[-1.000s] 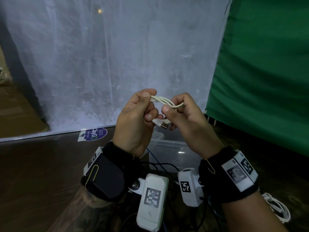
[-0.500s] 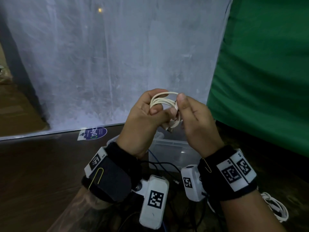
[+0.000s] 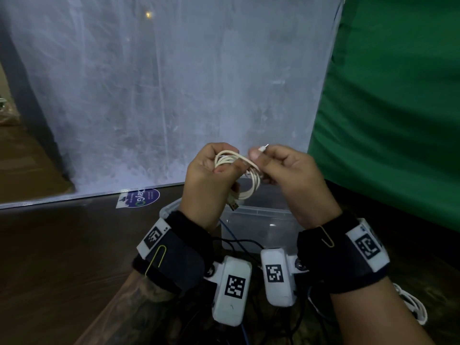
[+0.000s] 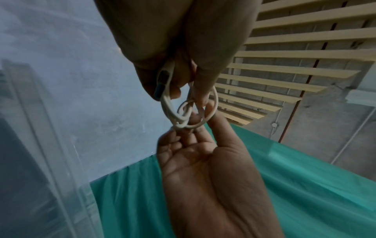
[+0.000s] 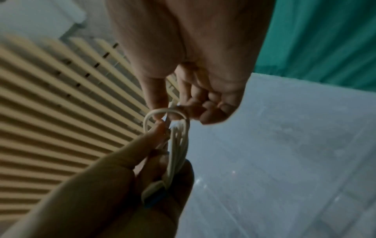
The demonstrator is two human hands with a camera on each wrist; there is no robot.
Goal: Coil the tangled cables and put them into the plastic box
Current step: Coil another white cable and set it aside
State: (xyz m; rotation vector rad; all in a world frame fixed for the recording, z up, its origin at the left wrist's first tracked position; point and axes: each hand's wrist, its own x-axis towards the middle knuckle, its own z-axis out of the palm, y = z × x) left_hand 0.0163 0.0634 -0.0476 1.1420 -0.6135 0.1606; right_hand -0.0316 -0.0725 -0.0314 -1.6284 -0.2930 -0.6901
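Observation:
A white cable [image 3: 245, 174] is bunched into small loops, held up in front of me above the clear plastic box [image 3: 258, 220]. My left hand [image 3: 209, 175] grips the loops, with the USB plug [image 3: 232, 204] hanging below its fingers. My right hand [image 3: 278, 168] pinches the small connector end [image 3: 262, 148] between thumb and forefinger and leads that end around the bundle. The left wrist view shows the loops [image 4: 183, 112] and the plug [image 4: 162, 85]. In the right wrist view the coil [image 5: 175, 141] runs between both hands.
Dark and blue cables [image 3: 236, 242] lie tangled on the brown table in front of the box. Another white cable [image 3: 410, 305] rests at the right edge. A frosted plastic sheet stands behind, a green cloth [image 3: 398, 108] to the right, a round sticker [image 3: 142, 197] at left.
The right hand has pulled the small connector end up and to the right of the bundle. The loops in the left hand now hang lower, with the USB plug dangling beneath.

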